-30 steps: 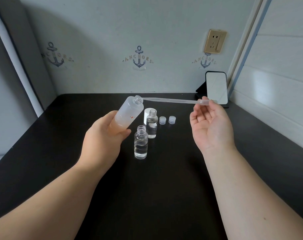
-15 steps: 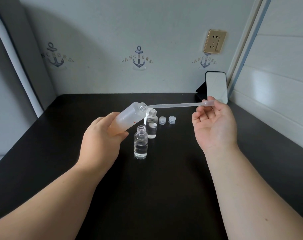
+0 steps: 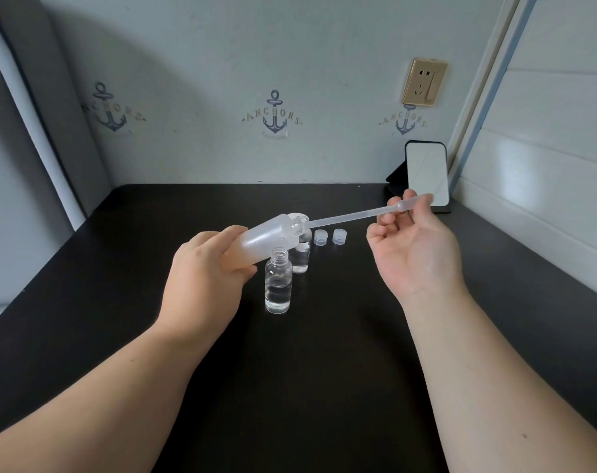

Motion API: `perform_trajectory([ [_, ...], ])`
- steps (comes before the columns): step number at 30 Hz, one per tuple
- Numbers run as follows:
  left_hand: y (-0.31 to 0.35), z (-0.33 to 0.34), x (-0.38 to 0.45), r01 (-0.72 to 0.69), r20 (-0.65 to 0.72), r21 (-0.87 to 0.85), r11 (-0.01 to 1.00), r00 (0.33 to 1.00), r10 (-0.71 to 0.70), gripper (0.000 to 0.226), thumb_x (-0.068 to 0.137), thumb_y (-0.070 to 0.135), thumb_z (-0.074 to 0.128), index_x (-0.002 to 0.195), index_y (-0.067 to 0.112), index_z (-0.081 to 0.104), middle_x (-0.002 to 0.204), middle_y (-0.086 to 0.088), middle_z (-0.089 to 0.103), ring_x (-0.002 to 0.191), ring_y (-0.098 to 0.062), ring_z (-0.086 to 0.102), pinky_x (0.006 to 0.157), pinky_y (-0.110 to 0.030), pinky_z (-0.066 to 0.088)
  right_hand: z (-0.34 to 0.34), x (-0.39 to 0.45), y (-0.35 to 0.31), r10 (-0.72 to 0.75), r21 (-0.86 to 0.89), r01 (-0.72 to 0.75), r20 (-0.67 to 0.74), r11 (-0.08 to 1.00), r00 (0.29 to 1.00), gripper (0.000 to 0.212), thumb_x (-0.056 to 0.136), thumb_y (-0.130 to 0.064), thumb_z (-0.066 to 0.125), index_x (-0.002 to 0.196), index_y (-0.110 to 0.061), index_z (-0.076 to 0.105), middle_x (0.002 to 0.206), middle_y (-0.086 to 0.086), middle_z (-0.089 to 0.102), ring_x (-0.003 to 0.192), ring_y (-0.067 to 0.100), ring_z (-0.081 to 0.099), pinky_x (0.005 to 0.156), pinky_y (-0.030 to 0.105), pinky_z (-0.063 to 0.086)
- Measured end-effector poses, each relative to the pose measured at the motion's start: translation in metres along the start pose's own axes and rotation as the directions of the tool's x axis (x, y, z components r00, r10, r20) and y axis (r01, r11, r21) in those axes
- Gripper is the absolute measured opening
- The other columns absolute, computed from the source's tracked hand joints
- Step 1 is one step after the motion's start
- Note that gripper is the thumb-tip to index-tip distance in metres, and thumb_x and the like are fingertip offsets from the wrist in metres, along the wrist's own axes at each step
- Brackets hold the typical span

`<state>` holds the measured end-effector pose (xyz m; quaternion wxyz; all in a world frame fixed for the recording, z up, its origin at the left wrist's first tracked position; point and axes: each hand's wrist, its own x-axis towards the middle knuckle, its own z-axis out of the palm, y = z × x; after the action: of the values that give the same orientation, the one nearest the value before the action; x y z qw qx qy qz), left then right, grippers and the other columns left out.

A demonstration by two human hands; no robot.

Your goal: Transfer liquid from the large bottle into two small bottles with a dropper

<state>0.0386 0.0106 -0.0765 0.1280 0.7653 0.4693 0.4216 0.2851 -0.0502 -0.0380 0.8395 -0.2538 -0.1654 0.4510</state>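
Note:
My left hand (image 3: 205,278) grips the large frosted bottle (image 3: 269,237), tilted almost flat with its open mouth pointing right. My right hand (image 3: 413,247) pinches the bulb of a clear plastic dropper (image 3: 351,216), whose thin tip reaches into the large bottle's mouth. Two small clear bottles stand open on the black table (image 3: 119,302): the near small bottle (image 3: 278,288) is about half full of liquid, and the far small bottle (image 3: 301,256) stands partly hidden behind the large bottle.
Two small clear caps (image 3: 328,237) lie right of the far bottle. A white cap (image 3: 295,216) peeks out behind the large bottle's neck. A phone (image 3: 426,177) leans on a stand at the back right, under a wall socket (image 3: 424,81). Walls close the table's back and right.
My left hand tipped the large bottle lower, toward horizontal. My right hand rose a little and pushed the dropper's tip into the bottle's mouth.

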Motion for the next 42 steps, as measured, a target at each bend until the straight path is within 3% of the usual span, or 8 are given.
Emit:
perform_trajectory([
  [8, 0.000, 0.001, 0.000, 0.005, -0.011, -0.010, 1.000, 1.000, -0.005, 0.049, 0.083, 0.014, 0.079, 0.127, 0.031, 0.066, 0.106, 0.010, 0.059, 0.100, -0.015, 0.050, 0.082, -0.026, 0.033, -0.002, 0.002, 0.002, -0.106, -0.156, 0.111, 0.040, 0.981, 0.994, 0.021, 0.102, -0.016, 0.058, 0.095, -0.006, 0.076, 0.095, 0.004, 0.070, 0.070, 0.009, 0.059, 0.067, 0.022, 0.051],
  [15, -0.003, 0.003, 0.000, 0.009, -0.006, 0.005, 1.000, 1.000, -0.009, 0.052, 0.083, 0.017, 0.080, 0.131, 0.031, 0.064, 0.109, 0.013, 0.057, 0.108, -0.023, 0.053, 0.088, -0.031, 0.039, 0.001, -0.004, 0.005, -0.104, -0.332, 0.135, 0.109, 0.934, 0.989, 0.028, 0.100, -0.012, 0.061, 0.082, -0.014, 0.082, 0.107, 0.007, 0.076, 0.074, 0.010, 0.061, 0.071, 0.022, 0.050],
  [21, -0.004, 0.005, 0.001, 0.002, -0.005, 0.018, 1.000, 1.000, -0.002, 0.053, 0.083, 0.018, 0.081, 0.131, 0.030, 0.064, 0.110, 0.013, 0.058, 0.110, -0.024, 0.053, 0.089, -0.031, 0.039, 0.002, -0.009, 0.009, -0.062, -0.331, 0.102, 0.128, 0.938, 0.990, 0.025, 0.098, -0.007, 0.062, 0.082, -0.010, 0.080, 0.093, 0.005, 0.077, 0.066, 0.010, 0.056, 0.066, 0.020, 0.050],
  [25, -0.004, 0.006, 0.001, -0.009, -0.005, 0.012, 1.000, 1.000, 0.009, 0.053, 0.082, 0.019, 0.081, 0.131, 0.030, 0.065, 0.112, 0.009, 0.062, 0.109, -0.024, 0.054, 0.089, -0.033, 0.042, 0.003, -0.011, 0.013, -0.039, -0.333, 0.093, 0.165, 0.938, 0.985, 0.014, 0.094, -0.007, 0.066, 0.085, -0.008, 0.077, 0.089, 0.004, 0.077, 0.070, 0.009, 0.064, 0.067, 0.018, 0.050],
  [30, -0.004, 0.006, 0.001, -0.034, -0.012, 0.010, 0.999, 0.999, 0.034, 0.052, 0.081, 0.019, 0.082, 0.129, 0.028, 0.066, 0.111, 0.008, 0.063, 0.106, -0.024, 0.055, 0.088, -0.033, 0.042, 0.004, -0.012, 0.018, -0.008, -0.404, 0.099, 0.220, 0.910, 0.975, 0.021, 0.090, -0.010, 0.068, 0.074, -0.018, 0.079, 0.089, 0.005, 0.077, 0.071, 0.009, 0.062, 0.068, 0.017, 0.050],
  [34, -0.003, 0.007, 0.001, -0.047, -0.017, 0.003, 0.999, 0.999, 0.047, 0.051, 0.081, 0.018, 0.083, 0.128, 0.029, 0.066, 0.108, 0.010, 0.062, 0.104, -0.023, 0.055, 0.086, -0.032, 0.040, 0.005, -0.014, 0.020, 0.020, -0.439, 0.088, 0.236, 0.894, 0.972, 0.006, 0.079, -0.019, 0.073, 0.077, -0.018, 0.079, 0.094, 0.008, 0.077, 0.069, 0.009, 0.062, 0.070, 0.018, 0.051],
  [42, -0.003, 0.006, 0.000, -0.050, -0.032, -0.004, 0.999, 0.998, 0.050, 0.051, 0.080, 0.018, 0.083, 0.127, 0.030, 0.067, 0.104, 0.014, 0.058, 0.102, -0.022, 0.054, 0.084, -0.030, 0.039, 0.008, -0.017, 0.022, 0.088, -0.460, 0.037, 0.248, 0.887, 0.965, 0.009, 0.082, -0.023, 0.074, 0.081, -0.018, 0.081, 0.099, 0.008, 0.078, 0.078, 0.014, 0.070, 0.071, 0.022, 0.055],
])
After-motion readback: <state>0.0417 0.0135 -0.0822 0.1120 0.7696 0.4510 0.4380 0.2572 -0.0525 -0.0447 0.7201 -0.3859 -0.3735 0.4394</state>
